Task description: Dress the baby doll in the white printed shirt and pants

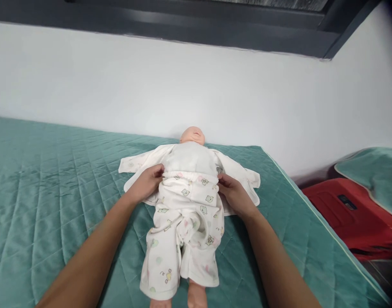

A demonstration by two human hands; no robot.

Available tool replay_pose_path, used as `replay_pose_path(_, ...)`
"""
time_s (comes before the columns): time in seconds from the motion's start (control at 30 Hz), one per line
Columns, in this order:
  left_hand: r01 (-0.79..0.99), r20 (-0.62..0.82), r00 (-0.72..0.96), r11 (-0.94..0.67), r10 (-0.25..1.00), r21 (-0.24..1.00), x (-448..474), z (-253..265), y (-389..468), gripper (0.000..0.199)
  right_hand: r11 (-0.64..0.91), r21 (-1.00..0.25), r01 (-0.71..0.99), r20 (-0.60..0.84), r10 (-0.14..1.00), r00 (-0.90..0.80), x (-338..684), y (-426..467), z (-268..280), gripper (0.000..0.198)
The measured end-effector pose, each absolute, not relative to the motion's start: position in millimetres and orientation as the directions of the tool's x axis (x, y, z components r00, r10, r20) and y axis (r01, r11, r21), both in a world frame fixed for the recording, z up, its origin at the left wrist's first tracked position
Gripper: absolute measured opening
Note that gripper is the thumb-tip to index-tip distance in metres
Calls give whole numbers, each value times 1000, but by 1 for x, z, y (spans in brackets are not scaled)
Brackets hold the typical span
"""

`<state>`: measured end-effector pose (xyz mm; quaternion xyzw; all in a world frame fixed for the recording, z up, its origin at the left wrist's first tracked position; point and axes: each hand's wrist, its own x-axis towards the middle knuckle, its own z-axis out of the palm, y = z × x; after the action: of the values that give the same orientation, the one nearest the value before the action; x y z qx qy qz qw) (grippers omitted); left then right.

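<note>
A baby doll (193,135) lies on its back, its head toward the wall and its bare feet toward me. White baby trousers (188,196) with small printed animals cover its legs and lower belly. At the left end of the waistband, my left hand (150,182) pinches the cloth. My right hand (234,192) grips the waistband at the opposite side, fingertips curled against it. A plain pale layer covers the doll's chest above the trousers. Under the doll, a white baby jacket (239,169) is spread open with both sleeves stretched outward.
A green quilted cover (61,192) lies beneath the doll, its piped edge running down the right side. Beyond that edge sits a red case-like object (349,209), partly under more green cloth (375,175). A white wall (119,81) with a dark frame above closes off the back.
</note>
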<state>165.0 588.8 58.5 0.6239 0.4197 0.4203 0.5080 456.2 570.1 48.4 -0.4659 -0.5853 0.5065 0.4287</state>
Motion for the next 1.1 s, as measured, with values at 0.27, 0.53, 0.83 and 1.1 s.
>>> replay_pose_path(0.27,97,141,217,-165,966,981,153,61,589,21,175,-929,326,204,977,57,449,570,50,11)
replay_pose_path(0.53,269,313,329,-407,891,873,154,78,579,15,460,-821,339,440,887,-137,439,556,74,11)
replay_pose_path(0.83,491,281,405,-466,870,736,155,81,578,18,505,-720,476,383,861,-334,446,558,83,19)
replay_pose_path(1.1,368,226,500,-441,836,819,162,107,590,20,501,-620,604,350,865,-358,438,572,92,21)
